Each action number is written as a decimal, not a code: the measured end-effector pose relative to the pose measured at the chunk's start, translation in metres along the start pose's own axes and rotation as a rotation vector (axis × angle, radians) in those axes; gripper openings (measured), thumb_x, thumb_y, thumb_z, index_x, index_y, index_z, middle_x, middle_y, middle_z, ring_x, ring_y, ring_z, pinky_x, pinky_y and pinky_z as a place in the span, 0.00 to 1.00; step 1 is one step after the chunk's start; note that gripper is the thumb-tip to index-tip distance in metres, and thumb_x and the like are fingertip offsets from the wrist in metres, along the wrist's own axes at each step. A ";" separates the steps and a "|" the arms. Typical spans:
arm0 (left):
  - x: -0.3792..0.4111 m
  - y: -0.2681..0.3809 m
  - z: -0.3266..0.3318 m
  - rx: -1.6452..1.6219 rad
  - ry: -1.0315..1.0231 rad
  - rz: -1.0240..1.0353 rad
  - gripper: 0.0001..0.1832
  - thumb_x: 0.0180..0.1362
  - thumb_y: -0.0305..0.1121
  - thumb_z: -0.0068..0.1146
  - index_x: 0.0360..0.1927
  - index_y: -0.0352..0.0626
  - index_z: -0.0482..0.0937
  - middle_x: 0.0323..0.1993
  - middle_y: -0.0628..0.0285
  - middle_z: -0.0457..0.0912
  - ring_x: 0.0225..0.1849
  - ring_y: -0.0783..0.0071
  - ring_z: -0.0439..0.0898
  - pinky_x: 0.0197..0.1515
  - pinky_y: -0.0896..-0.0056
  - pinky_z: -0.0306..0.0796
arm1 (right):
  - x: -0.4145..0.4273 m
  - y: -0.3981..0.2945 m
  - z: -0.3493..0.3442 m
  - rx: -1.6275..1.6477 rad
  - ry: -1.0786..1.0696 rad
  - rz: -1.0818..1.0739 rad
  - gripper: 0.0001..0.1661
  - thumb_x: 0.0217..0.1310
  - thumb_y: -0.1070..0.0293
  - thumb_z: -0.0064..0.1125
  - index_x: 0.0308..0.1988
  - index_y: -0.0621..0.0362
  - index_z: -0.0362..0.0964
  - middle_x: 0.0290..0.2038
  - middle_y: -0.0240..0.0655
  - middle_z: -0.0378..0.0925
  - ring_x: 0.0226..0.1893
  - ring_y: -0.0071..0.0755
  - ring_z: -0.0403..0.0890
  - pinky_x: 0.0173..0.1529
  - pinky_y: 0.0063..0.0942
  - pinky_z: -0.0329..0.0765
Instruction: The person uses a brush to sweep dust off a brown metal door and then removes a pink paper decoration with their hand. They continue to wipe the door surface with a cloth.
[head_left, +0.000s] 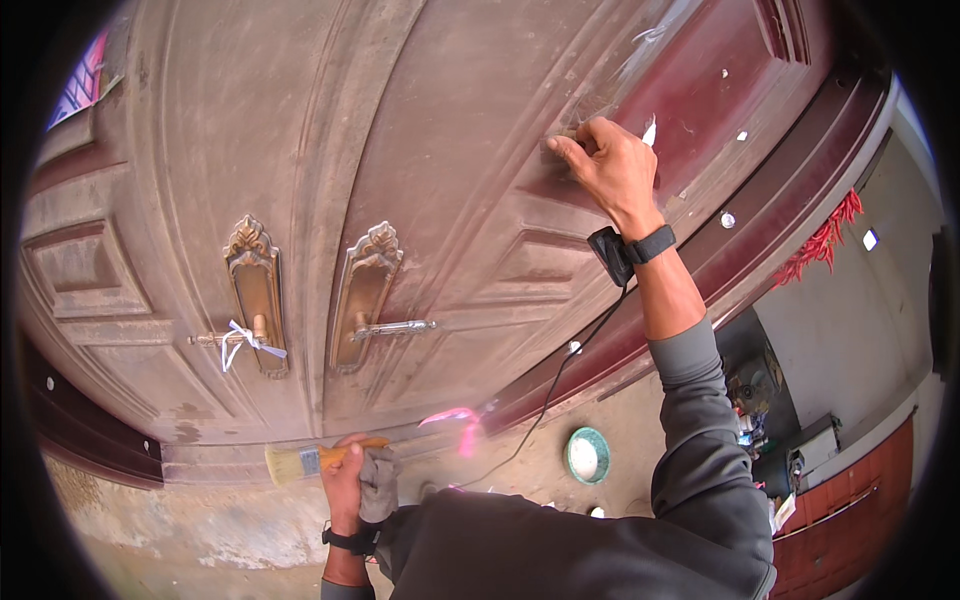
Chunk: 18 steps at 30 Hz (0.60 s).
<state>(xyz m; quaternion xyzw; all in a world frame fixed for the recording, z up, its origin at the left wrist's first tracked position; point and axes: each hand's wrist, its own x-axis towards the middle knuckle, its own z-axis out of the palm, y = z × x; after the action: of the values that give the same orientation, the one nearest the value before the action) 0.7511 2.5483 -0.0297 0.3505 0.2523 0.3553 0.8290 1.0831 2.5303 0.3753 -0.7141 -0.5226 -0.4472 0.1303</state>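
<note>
A large brown panelled double door (465, 112) stands before me, dusty over much of its surface. My right hand (611, 165) is raised to a recessed panel on its right leaf, fingers curled in against the surface. Whether anything sits between those fingers is hidden. A white torn scrap (649, 130) shows just beside the knuckles. Around the hand the panel is partly deep red and glossy, with whitish streaks (660, 34) above. Low at the left, my left hand (345, 472) grips a flat bristle brush (294, 463) with a wooden handle, together with a grey cloth (379, 484).
Two ornate handle plates (256, 300) (367, 300) carry levers; a white strip (244, 343) is tied on the left one. A black cable (551, 390) hangs from my right wrist device (611, 255). A green basin (588, 455) stands on the floor. Red chilli-like hangings (821, 244) are at right.
</note>
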 end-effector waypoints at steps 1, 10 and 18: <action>0.002 -0.005 -0.004 0.012 -0.002 0.003 0.18 0.65 0.38 0.57 0.50 0.33 0.78 0.39 0.51 0.85 0.36 0.69 0.83 0.43 0.69 0.77 | 0.000 0.000 0.002 -0.038 -0.009 0.021 0.19 0.55 0.52 0.68 0.28 0.57 0.77 0.20 0.37 0.78 0.22 0.41 0.79 0.28 0.36 0.74; 0.006 -0.007 -0.007 -0.082 0.010 -0.043 0.17 0.65 0.38 0.58 0.49 0.33 0.78 0.35 0.54 0.86 0.34 0.71 0.83 0.41 0.71 0.76 | 0.009 -0.007 0.003 -0.069 -0.104 0.187 0.14 0.57 0.59 0.56 0.30 0.58 0.78 0.20 0.44 0.79 0.26 0.52 0.81 0.35 0.43 0.77; 0.005 0.018 -0.002 0.047 0.006 0.062 0.16 0.66 0.37 0.56 0.49 0.34 0.79 0.36 0.55 0.86 0.34 0.72 0.83 0.40 0.72 0.76 | 0.021 -0.019 -0.002 -0.161 -0.151 0.154 0.13 0.50 0.62 0.52 0.25 0.61 0.76 0.23 0.53 0.79 0.27 0.62 0.81 0.35 0.52 0.76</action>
<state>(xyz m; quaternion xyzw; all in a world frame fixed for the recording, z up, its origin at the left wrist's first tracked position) 0.7452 2.5619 -0.0185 0.3765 0.2523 0.3759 0.8083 1.0669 2.5498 0.3871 -0.7921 -0.4368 -0.4212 0.0667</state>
